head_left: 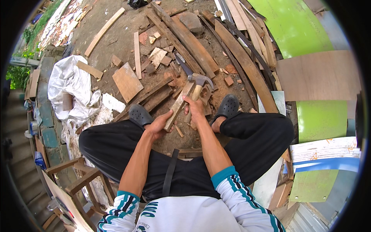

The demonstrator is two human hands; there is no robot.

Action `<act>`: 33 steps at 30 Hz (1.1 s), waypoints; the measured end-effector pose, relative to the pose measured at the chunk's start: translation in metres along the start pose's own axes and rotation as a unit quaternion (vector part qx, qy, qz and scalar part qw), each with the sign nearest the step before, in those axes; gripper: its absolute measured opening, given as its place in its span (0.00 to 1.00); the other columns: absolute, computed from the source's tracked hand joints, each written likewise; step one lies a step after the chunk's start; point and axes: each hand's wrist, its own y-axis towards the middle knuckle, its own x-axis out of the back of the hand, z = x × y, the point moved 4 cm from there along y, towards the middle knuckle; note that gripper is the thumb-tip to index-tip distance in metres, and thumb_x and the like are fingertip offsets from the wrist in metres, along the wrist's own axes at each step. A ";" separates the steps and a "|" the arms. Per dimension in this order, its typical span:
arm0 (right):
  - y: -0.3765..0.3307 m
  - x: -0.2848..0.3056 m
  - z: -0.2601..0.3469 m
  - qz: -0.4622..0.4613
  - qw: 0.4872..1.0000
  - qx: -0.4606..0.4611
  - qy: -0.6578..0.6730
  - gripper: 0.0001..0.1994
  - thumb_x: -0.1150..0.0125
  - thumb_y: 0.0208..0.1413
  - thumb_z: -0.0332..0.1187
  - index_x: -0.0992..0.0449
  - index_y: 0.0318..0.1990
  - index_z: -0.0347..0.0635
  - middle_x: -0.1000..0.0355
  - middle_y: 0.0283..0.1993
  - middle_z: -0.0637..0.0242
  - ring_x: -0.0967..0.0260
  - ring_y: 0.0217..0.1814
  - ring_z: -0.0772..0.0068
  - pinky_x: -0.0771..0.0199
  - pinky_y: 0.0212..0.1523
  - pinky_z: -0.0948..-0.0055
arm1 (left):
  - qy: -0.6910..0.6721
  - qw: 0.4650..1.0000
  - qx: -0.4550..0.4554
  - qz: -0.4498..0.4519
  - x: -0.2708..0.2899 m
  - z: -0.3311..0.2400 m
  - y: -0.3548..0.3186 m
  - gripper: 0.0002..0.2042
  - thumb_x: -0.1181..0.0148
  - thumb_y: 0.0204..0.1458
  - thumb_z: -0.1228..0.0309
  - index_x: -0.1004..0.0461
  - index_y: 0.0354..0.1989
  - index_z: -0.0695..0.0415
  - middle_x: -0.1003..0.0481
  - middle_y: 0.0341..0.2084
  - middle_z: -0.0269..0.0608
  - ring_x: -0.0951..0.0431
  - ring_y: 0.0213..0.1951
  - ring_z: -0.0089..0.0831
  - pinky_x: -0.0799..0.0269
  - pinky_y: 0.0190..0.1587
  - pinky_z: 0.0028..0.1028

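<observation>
- Left hand (157, 124): curled around the near end of a wooden block (180, 105), between the clogs (140, 115).
- Right hand (196, 108): wrapped around a claw hammer (196, 92), its head at the block's far end.

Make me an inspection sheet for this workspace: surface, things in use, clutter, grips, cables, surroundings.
Surface: brown dirt ground, strewn with wood.
Things in use: hammer, claw head up and away from the person; wooden piece beside it, slanted.
Clutter: wood scraps beyond the feet; long boards farther ahead and right.
Left grip: closed on the near end of the wooden piece.
Right grip: closed around the hammer's handle; whether it also presses the wood is unclear.
Cables: nothing seen.
Surroundings: white sack at left, green panels at right.
</observation>
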 end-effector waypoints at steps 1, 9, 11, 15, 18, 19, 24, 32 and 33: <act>-0.001 -0.001 0.004 0.006 1.000 0.014 0.011 0.13 0.31 0.53 0.35 0.27 0.34 0.36 0.33 0.19 0.69 0.38 0.14 0.77 0.38 0.15 0.74 | 0.014 1.000 0.013 -0.004 0.000 0.000 0.000 0.25 0.58 0.65 0.43 0.27 0.43 0.53 0.29 0.26 0.31 0.32 0.25 0.22 0.34 0.29 0.25; -0.002 0.003 0.020 0.044 0.998 0.040 0.016 0.10 0.32 0.54 0.32 0.28 0.33 0.38 0.33 0.20 0.69 0.37 0.14 0.77 0.37 0.15 0.73 | 0.150 0.989 -0.009 -0.007 0.002 0.005 0.019 0.32 0.62 0.63 0.37 0.27 0.43 0.57 0.27 0.25 0.37 0.27 0.25 0.27 0.30 0.30 0.28; -0.003 0.003 0.021 0.034 0.996 0.056 -0.056 0.11 0.32 0.54 0.33 0.28 0.33 0.38 0.32 0.21 0.69 0.36 0.14 0.77 0.37 0.15 0.72 | 0.158 0.971 -0.165 -0.075 0.002 0.004 0.032 0.33 0.63 0.64 0.38 0.27 0.47 0.60 0.26 0.27 0.39 0.25 0.25 0.29 0.28 0.30 0.30; -0.015 -0.002 0.018 0.022 0.978 0.065 -0.197 0.16 0.31 0.56 0.42 0.26 0.33 0.36 0.29 0.22 0.65 0.31 0.17 0.70 0.33 0.19 0.66 | 0.184 0.957 -0.188 -0.126 -0.019 -0.012 0.033 0.33 0.62 0.65 0.41 0.27 0.42 0.65 0.26 0.27 0.42 0.25 0.27 0.32 0.29 0.30 0.34; -0.016 -0.006 0.028 -0.062 0.893 0.233 -0.381 0.19 0.34 0.57 0.47 0.24 0.35 0.35 0.29 0.22 0.60 0.28 0.22 0.63 0.30 0.26 0.59 | 0.193 0.968 -0.100 -0.124 -0.019 -0.014 0.034 0.33 0.64 0.65 0.40 0.28 0.38 0.63 0.29 0.25 0.41 0.28 0.24 0.31 0.32 0.27 0.34; -0.015 -0.002 0.029 -0.093 0.888 0.233 -0.385 0.20 0.34 0.57 0.48 0.23 0.35 0.35 0.28 0.24 0.58 0.27 0.24 0.61 0.30 0.28 0.58 | 0.159 0.979 -0.067 -0.107 -0.019 -0.015 0.035 0.33 0.64 0.65 0.40 0.28 0.36 0.62 0.31 0.24 0.40 0.29 0.23 0.31 0.33 0.26 0.34; -0.020 0.009 0.047 -0.181 0.873 0.236 -0.387 0.20 0.36 0.57 0.48 0.21 0.38 0.36 0.24 0.30 0.49 0.24 0.33 0.49 0.27 0.34 0.55 | 0.053 0.990 0.036 -0.129 -0.003 -0.001 0.040 0.34 0.69 0.62 0.35 0.32 0.34 0.58 0.36 0.19 0.32 0.37 0.16 0.24 0.38 0.19 0.28; 0.032 0.056 0.006 -0.099 0.838 0.018 -0.536 0.18 0.37 0.51 0.42 0.20 0.42 0.36 0.21 0.36 0.45 0.22 0.39 0.42 0.24 0.39 0.54 | 0.224 0.963 0.026 -0.149 0.022 0.016 0.050 0.40 0.72 0.62 0.34 0.29 0.32 0.65 0.30 0.21 0.42 0.31 0.18 0.34 0.33 0.24 0.37; 0.032 0.070 0.000 -0.147 0.850 0.010 -0.505 0.18 0.39 0.49 0.41 0.19 0.40 0.35 0.22 0.34 0.43 0.22 0.41 0.42 0.25 0.43 0.52 | 0.261 0.951 0.022 -0.162 0.029 0.023 0.057 0.42 0.73 0.62 0.34 0.28 0.29 0.68 0.29 0.20 0.46 0.29 0.19 0.38 0.33 0.25 0.39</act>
